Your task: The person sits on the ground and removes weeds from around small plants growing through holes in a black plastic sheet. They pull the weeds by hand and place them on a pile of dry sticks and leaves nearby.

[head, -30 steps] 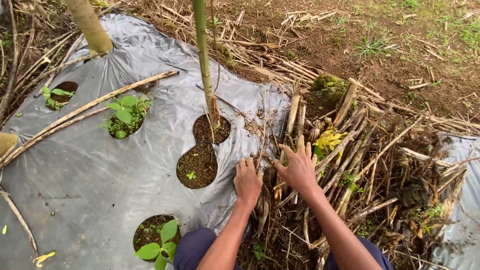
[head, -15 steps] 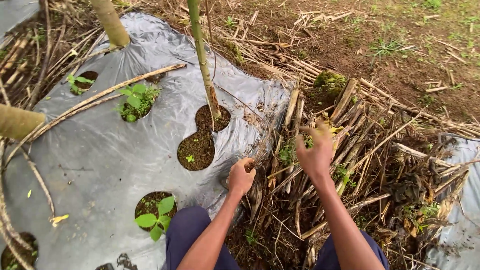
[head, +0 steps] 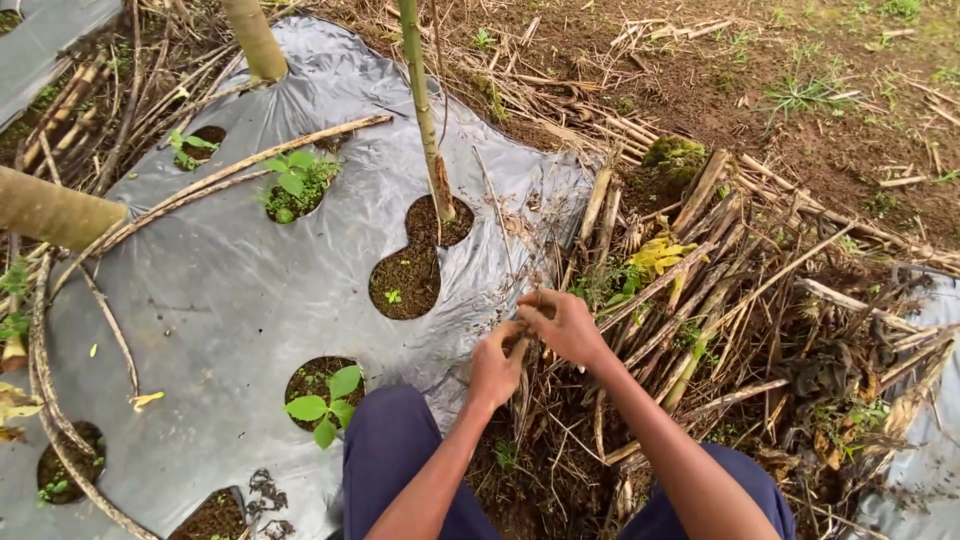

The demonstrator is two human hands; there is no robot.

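Observation:
My left hand (head: 497,364) and my right hand (head: 562,323) meet at the right edge of the grey plastic ground sheet (head: 230,300). Both have their fingers pinched together on thin dry stalks (head: 528,345) at the edge of a heap of dry stems (head: 700,310). What exactly each hand grips is partly hidden by the fingers. A thin green stem (head: 425,110) rises from a soil hole (head: 412,268) in the sheet just beyond my hands. My knees in dark blue trousers (head: 395,450) are below.
Small green seedlings grow in holes in the sheet (head: 325,402) (head: 296,182). Thick bamboo-like poles (head: 55,212) (head: 255,38) and long dry canes (head: 230,175) lie on the left. A mossy stump (head: 675,158) and bare soil are behind the heap.
My right hand came down and left from the raised position over the heap to join the left hand. Both now pinch stalks at the sheet's edge. The view shifted slightly.

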